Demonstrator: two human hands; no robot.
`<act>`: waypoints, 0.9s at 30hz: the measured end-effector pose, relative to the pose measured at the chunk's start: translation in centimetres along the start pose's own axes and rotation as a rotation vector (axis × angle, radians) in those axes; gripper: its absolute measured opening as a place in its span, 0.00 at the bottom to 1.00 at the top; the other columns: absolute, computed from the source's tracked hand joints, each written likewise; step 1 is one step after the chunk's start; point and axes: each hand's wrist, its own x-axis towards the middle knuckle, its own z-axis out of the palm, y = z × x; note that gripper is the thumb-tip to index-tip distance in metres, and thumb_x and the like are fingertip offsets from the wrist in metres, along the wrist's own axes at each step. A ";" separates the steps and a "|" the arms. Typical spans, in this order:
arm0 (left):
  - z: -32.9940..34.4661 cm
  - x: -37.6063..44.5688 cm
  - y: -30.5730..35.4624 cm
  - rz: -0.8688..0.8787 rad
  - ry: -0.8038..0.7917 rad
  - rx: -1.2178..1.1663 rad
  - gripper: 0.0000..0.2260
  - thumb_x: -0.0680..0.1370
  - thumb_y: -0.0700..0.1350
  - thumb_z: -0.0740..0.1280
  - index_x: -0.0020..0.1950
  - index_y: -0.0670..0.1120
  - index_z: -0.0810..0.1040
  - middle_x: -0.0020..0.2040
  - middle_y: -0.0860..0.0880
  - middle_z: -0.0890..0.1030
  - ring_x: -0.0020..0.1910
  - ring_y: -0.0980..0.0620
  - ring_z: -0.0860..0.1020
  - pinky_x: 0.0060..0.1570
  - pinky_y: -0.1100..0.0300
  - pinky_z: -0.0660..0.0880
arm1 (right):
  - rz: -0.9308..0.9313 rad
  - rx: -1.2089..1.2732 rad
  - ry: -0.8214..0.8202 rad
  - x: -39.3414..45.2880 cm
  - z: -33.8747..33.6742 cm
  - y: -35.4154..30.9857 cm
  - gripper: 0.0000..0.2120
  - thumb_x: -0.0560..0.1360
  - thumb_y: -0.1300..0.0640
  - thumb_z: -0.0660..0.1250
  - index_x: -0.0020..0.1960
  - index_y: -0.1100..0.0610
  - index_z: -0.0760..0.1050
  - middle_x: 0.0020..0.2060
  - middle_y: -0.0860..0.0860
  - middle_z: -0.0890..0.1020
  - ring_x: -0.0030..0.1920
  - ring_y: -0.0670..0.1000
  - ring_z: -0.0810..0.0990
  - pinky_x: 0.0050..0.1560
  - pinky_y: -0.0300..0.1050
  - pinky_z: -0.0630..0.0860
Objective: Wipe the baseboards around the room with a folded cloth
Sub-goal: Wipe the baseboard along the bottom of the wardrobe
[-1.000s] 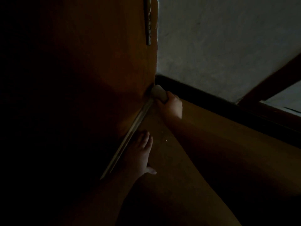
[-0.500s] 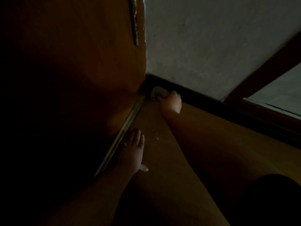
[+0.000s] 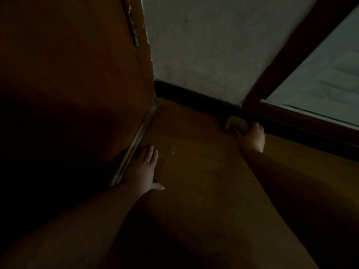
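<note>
Single head-worn wide-angle view, looking forward and steeply down into a dim room corner, close to the wooden floor (image 3: 194, 191). The frame is tilted: the wooden door (image 3: 77, 65) fills the left, the grey wall (image 3: 204, 45) the upper middle, and a window frame (image 3: 291, 45) cuts the upper right. Both forearms enter from the bottom edge, near the lens; no second view to share coverage with.
</note>
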 end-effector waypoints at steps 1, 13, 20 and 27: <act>-0.1 0.0 0.0 0.002 -0.001 0.002 0.57 0.69 0.71 0.68 0.79 0.46 0.33 0.79 0.47 0.32 0.79 0.45 0.39 0.75 0.44 0.52 | 0.038 0.019 0.023 -0.3 -0.1 0.3 0.28 0.74 0.50 0.72 0.68 0.60 0.68 0.66 0.58 0.72 0.63 0.59 0.75 0.59 0.51 0.73; -0.1 0.2 0.4 0.001 -0.005 0.005 0.57 0.70 0.67 0.70 0.79 0.43 0.35 0.79 0.43 0.33 0.79 0.42 0.38 0.76 0.43 0.46 | -0.249 0.184 -0.126 -4.1 7.3 -11.7 0.25 0.73 0.46 0.73 0.63 0.58 0.73 0.60 0.55 0.75 0.58 0.55 0.76 0.51 0.42 0.69; 0.0 0.0 0.5 -0.020 0.014 -0.013 0.56 0.71 0.65 0.71 0.79 0.43 0.35 0.79 0.44 0.33 0.79 0.43 0.38 0.77 0.43 0.46 | -0.301 0.261 -0.239 -4.3 11.1 -19.7 0.25 0.74 0.47 0.72 0.64 0.60 0.73 0.60 0.57 0.76 0.58 0.57 0.77 0.50 0.45 0.71; 0.0 -0.3 0.3 -0.014 0.029 -0.037 0.55 0.71 0.66 0.70 0.80 0.45 0.35 0.79 0.45 0.33 0.79 0.44 0.38 0.77 0.44 0.47 | -0.165 0.317 -0.263 -4.2 11.7 -21.8 0.24 0.74 0.49 0.72 0.64 0.60 0.71 0.62 0.57 0.74 0.57 0.58 0.77 0.50 0.46 0.70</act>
